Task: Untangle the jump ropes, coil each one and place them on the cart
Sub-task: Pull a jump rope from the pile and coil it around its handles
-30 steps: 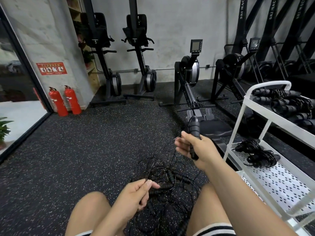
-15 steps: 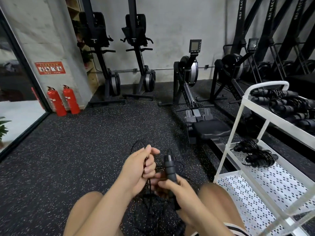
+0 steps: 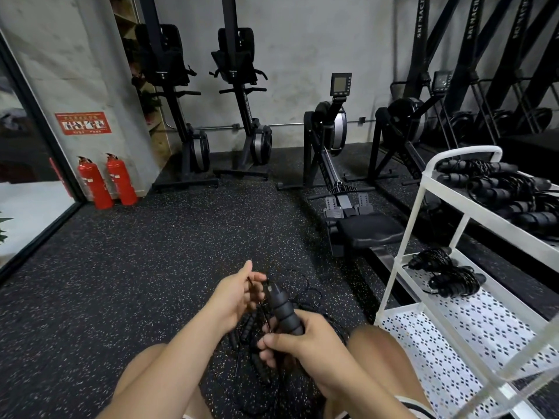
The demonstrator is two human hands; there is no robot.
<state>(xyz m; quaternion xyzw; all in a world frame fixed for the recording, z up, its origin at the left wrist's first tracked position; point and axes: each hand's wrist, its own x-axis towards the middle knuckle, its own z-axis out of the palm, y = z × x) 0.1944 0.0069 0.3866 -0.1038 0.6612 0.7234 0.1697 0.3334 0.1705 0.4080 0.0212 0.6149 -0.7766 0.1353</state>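
A black ribbed jump rope handle (image 3: 282,309) stands upright in my right hand (image 3: 298,343), which grips its lower end between my knees. Just left of it, my left hand (image 3: 237,296) pinches the thin black cord near the handle's top. A tangle of black jump ropes (image 3: 305,300) lies on the floor under and behind both hands, partly hidden by them. The white cart (image 3: 402,246) stands at the right. Coiled ropes (image 3: 499,189) fill its top shelf and more coiled ropes (image 3: 444,272) lie on the middle shelf.
Speckled black rubber floor (image 3: 145,255) spreads ahead. A rowing machine (image 3: 341,182) sits close in front of the cart, with more machines along the back wall. Two red fire extinguishers (image 3: 106,181) stand at the left beside a glass door.
My right hand brought the handle down from chest height to between my knees. My left hand rose from the tangle and closed in beside the handle, taking the cord.
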